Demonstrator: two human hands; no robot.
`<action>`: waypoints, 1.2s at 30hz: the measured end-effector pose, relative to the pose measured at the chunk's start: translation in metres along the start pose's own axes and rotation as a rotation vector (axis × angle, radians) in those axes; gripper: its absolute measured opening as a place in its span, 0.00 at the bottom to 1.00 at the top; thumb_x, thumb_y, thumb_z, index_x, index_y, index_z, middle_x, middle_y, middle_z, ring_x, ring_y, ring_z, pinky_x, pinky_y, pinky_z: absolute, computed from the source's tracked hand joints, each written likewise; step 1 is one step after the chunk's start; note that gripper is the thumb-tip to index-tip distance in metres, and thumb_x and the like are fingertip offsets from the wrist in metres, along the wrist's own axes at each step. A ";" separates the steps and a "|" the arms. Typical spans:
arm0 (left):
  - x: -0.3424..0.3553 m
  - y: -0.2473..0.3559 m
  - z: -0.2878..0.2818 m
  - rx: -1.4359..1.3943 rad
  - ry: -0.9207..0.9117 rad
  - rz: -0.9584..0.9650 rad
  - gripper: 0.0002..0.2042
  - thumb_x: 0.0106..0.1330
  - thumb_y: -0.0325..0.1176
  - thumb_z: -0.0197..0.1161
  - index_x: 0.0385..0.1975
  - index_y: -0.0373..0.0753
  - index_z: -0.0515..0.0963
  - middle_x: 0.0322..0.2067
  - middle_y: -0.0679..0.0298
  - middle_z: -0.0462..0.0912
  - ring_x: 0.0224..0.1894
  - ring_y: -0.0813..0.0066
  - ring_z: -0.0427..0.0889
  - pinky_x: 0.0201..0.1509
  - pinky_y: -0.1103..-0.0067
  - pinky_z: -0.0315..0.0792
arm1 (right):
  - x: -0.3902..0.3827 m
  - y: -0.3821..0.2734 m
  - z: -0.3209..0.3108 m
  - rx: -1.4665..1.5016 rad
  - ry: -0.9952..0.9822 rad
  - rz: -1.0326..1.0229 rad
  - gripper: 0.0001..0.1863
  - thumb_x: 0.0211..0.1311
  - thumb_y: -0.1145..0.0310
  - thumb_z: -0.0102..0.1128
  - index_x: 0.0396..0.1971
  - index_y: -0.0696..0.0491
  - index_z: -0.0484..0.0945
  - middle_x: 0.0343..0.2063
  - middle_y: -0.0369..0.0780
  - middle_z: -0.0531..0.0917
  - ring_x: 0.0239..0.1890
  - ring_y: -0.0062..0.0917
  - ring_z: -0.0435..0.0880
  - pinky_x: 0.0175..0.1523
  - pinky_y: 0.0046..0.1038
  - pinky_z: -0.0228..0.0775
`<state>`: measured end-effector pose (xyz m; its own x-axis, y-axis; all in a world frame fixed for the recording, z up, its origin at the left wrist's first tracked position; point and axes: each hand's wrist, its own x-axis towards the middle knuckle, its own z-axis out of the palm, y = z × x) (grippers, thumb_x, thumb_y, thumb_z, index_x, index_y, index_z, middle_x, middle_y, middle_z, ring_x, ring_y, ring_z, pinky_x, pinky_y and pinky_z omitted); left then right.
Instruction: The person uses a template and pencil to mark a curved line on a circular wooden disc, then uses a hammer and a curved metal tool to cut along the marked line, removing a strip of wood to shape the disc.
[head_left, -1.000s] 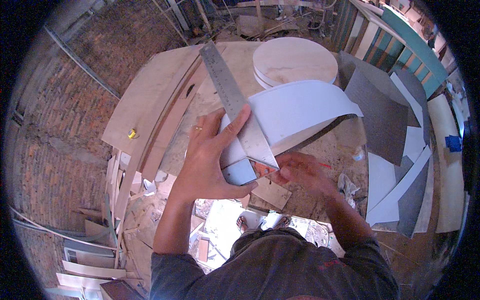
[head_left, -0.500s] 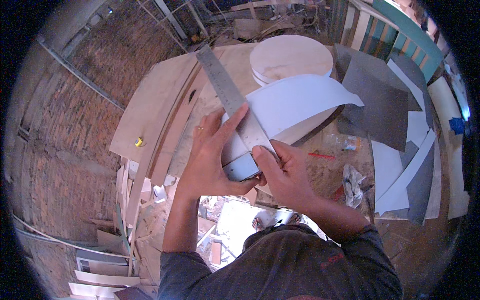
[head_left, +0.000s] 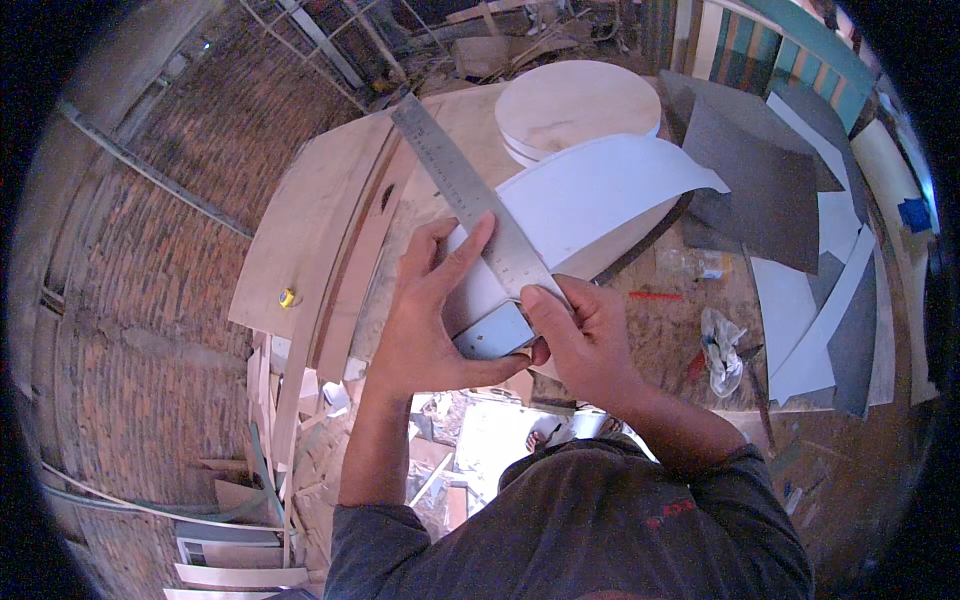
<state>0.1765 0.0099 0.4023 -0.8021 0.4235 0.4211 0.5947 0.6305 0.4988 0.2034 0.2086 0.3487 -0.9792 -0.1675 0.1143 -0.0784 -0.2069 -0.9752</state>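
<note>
Silver metal square (head_left: 450,165) with pale-blue stock (head_left: 497,333), across curved white sheet (head_left: 610,185) above brown wooden desk (head_left: 655,330); left hand (head_left: 425,310), grip clasping square; right hand (head_left: 588,340) pinching its corner; springy sheet could skew blade.

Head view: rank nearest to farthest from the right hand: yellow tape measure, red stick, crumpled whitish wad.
1. Red stick: just right of the right hand.
2. Crumpled whitish wad: farther right.
3. Yellow tape measure: far left, past the left hand.
</note>
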 end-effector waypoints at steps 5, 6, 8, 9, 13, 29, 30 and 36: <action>-0.001 0.000 -0.001 0.040 0.001 0.017 0.61 0.27 0.46 0.87 0.75 0.43 0.73 0.61 0.50 0.72 0.61 0.50 0.75 0.71 0.62 0.66 | 0.000 0.003 0.003 0.023 0.031 -0.020 0.18 0.80 0.60 0.59 0.29 0.56 0.83 0.18 0.33 0.80 0.23 0.14 0.77 0.28 0.27 0.68; -0.002 -0.001 -0.001 0.036 0.004 0.014 0.61 0.27 0.46 0.87 0.75 0.43 0.73 0.61 0.50 0.72 0.61 0.50 0.75 0.71 0.62 0.66 | 0.000 0.003 0.002 0.016 0.022 -0.021 0.18 0.80 0.60 0.59 0.29 0.56 0.83 0.18 0.33 0.80 0.23 0.14 0.77 0.28 0.27 0.68; -0.002 -0.002 0.000 0.026 0.013 0.011 0.61 0.27 0.47 0.87 0.75 0.43 0.74 0.61 0.50 0.72 0.62 0.50 0.74 0.71 0.61 0.65 | 0.001 0.004 0.002 0.011 0.010 -0.021 0.18 0.80 0.60 0.58 0.30 0.56 0.83 0.19 0.34 0.80 0.23 0.15 0.77 0.28 0.27 0.68; -0.002 -0.002 0.000 0.020 0.012 0.010 0.61 0.27 0.47 0.87 0.75 0.43 0.74 0.61 0.50 0.72 0.62 0.50 0.74 0.71 0.61 0.65 | 0.001 0.004 0.002 0.013 0.006 -0.018 0.18 0.80 0.60 0.58 0.30 0.56 0.83 0.19 0.34 0.81 0.23 0.15 0.77 0.28 0.27 0.69; -0.001 -0.002 0.000 0.019 0.007 0.005 0.61 0.27 0.47 0.87 0.75 0.42 0.73 0.61 0.49 0.72 0.62 0.49 0.75 0.72 0.61 0.64 | 0.001 0.006 0.001 0.004 0.019 -0.007 0.18 0.80 0.59 0.58 0.33 0.57 0.84 0.19 0.34 0.81 0.23 0.15 0.77 0.29 0.27 0.69; -0.004 0.007 -0.004 -0.025 -0.006 -0.009 0.58 0.30 0.43 0.88 0.73 0.38 0.75 0.61 0.48 0.72 0.64 0.50 0.76 0.72 0.65 0.66 | -0.007 0.008 0.005 0.010 -0.004 -0.069 0.16 0.83 0.63 0.56 0.39 0.60 0.83 0.26 0.31 0.82 0.24 0.11 0.78 0.27 0.18 0.70; -0.005 0.006 -0.004 -0.030 0.000 -0.001 0.58 0.30 0.42 0.88 0.73 0.37 0.75 0.61 0.48 0.72 0.64 0.50 0.76 0.72 0.65 0.66 | -0.008 0.006 0.008 0.034 0.001 -0.073 0.16 0.83 0.63 0.56 0.39 0.60 0.83 0.26 0.31 0.82 0.24 0.11 0.78 0.28 0.19 0.70; 0.003 -0.002 0.005 -0.044 -0.005 0.039 0.58 0.31 0.42 0.87 0.73 0.33 0.73 0.62 0.47 0.70 0.67 0.51 0.74 0.73 0.65 0.66 | -0.011 0.006 -0.006 0.149 -0.070 -0.012 0.22 0.81 0.55 0.56 0.46 0.61 0.86 0.33 0.41 0.89 0.33 0.19 0.84 0.39 0.30 0.79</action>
<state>0.1730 0.0131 0.3985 -0.7782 0.4508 0.4373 0.6276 0.5841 0.5147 0.2124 0.2151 0.3403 -0.9625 -0.2299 0.1437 -0.0561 -0.3495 -0.9353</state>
